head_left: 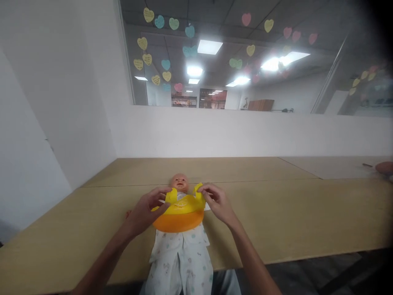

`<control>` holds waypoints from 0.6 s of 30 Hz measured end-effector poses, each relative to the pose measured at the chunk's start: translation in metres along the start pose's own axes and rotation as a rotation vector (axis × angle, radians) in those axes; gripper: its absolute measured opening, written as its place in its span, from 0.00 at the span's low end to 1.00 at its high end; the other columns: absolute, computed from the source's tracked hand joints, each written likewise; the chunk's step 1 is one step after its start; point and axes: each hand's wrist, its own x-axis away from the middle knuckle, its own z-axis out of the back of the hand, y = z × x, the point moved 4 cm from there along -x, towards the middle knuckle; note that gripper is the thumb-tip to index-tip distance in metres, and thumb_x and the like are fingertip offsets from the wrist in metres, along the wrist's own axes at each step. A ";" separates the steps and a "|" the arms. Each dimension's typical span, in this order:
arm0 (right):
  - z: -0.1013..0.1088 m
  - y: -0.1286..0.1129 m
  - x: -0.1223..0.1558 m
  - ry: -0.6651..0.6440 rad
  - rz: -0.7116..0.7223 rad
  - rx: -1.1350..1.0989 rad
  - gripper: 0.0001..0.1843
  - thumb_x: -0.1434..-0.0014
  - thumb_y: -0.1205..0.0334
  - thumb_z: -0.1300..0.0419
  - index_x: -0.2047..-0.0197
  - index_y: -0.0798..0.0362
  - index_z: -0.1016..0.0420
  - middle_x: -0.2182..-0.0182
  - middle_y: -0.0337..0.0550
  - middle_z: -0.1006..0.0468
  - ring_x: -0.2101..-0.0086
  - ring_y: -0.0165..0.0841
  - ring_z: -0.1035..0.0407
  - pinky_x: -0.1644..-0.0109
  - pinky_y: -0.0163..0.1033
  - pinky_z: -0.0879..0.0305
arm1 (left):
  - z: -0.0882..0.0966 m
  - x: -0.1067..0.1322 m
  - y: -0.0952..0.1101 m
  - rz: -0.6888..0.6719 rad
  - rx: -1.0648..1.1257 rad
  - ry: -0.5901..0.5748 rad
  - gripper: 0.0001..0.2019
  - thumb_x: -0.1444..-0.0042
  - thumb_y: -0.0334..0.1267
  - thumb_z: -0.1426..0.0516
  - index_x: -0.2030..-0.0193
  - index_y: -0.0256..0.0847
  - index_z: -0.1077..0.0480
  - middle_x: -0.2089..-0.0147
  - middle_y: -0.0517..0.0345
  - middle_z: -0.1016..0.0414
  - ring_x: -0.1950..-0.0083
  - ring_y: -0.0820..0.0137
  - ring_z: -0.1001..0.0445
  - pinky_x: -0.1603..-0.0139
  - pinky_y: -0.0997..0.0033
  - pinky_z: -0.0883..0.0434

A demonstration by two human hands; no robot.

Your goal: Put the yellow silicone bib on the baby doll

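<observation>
Head | both hands' fingers pinch yellow bib (181, 209) on doll (179, 182) | no legible writing

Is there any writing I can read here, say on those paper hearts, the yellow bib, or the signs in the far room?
Nothing legible.
Heart notes on the window: dark marks, too small to read.
Red sign in the far room: blurred.
Yellow bib, held by left hand and right hand: faint embossing, unreadable.
</observation>
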 end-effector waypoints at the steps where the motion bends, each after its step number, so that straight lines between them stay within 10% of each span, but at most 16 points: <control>1: 0.003 -0.018 0.008 0.024 0.035 -0.011 0.15 0.28 0.50 0.39 0.55 0.50 0.17 0.55 0.47 0.17 0.54 0.34 0.22 0.57 0.33 0.25 | 0.002 0.008 0.015 -0.046 -0.010 0.001 0.24 0.44 0.49 0.32 0.43 0.40 0.19 0.56 0.52 0.15 0.58 0.65 0.17 0.57 0.69 0.18; 9: 0.035 -0.122 0.070 0.266 0.224 0.015 0.16 0.31 0.55 0.31 0.41 0.43 0.18 0.45 0.54 0.19 0.50 0.40 0.20 0.56 0.37 0.17 | 0.045 0.073 0.058 -0.164 0.014 0.192 0.21 0.41 0.48 0.28 0.42 0.51 0.17 0.38 0.51 0.17 0.40 0.55 0.17 0.43 0.65 0.15; 18: 0.003 -0.041 0.175 0.075 -0.039 -0.145 0.33 0.32 0.58 0.32 0.27 0.32 0.31 0.34 0.51 0.23 0.50 0.43 0.17 0.49 0.42 0.15 | 0.021 0.133 -0.061 0.282 0.198 -0.103 0.28 0.46 0.59 0.28 0.41 0.51 0.17 0.32 0.44 0.21 0.34 0.44 0.21 0.36 0.40 0.21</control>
